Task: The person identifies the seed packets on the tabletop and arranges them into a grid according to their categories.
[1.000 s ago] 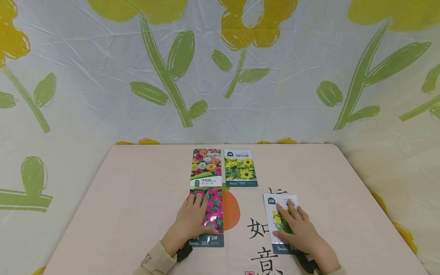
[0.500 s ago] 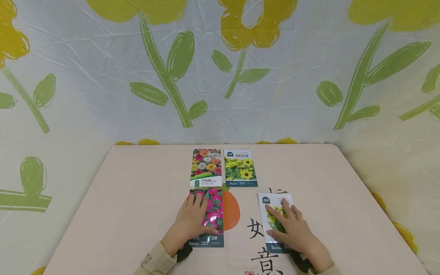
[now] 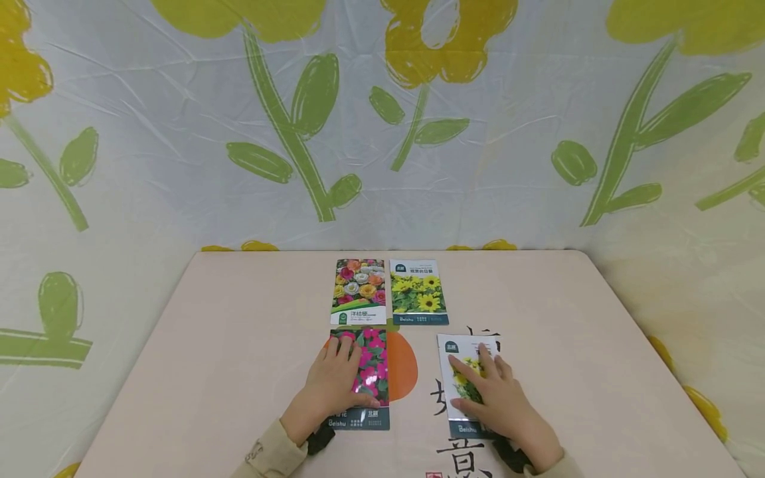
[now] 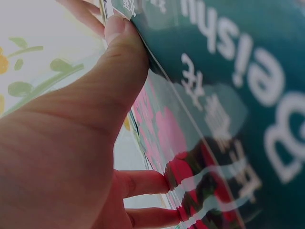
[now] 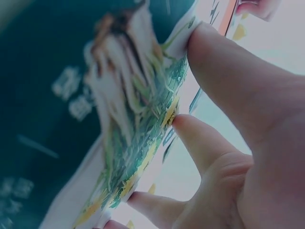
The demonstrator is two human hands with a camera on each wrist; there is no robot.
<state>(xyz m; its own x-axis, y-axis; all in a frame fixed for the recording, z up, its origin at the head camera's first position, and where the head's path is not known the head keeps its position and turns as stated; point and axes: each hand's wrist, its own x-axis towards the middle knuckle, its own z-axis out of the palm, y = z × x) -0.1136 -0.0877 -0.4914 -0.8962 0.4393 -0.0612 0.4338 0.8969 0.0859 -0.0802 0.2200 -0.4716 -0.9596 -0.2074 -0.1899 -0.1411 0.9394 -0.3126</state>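
My left hand (image 3: 331, 378) rests on a seed packet with pink flowers (image 3: 373, 365), fingertips and thumb touching its glossy face. The left wrist view shows the thumb on the packet's dark green band (image 4: 228, 57). To the right, my right hand (image 3: 499, 398) lies spread over a white seed packet with yellow flowers (image 3: 460, 411). In the right wrist view, thumb and fingertips press on the front of that packet (image 5: 128, 109). Both packets lie flat, and each is partly hidden by the hand on it.
Behind them lie a seed packet with multicoloured blooms (image 3: 358, 289) and a sunflower seed packet (image 3: 418, 292), side by side. The pale pink table (image 3: 239, 332) bears black characters and an orange fruit print (image 3: 403, 365). A flower-patterned cloth (image 3: 490, 166) hangs beyond its back edge.
My right hand has slid the white packet leftward across the table, towards the pink-flower packet. The left hand and the other packets have stayed in place.
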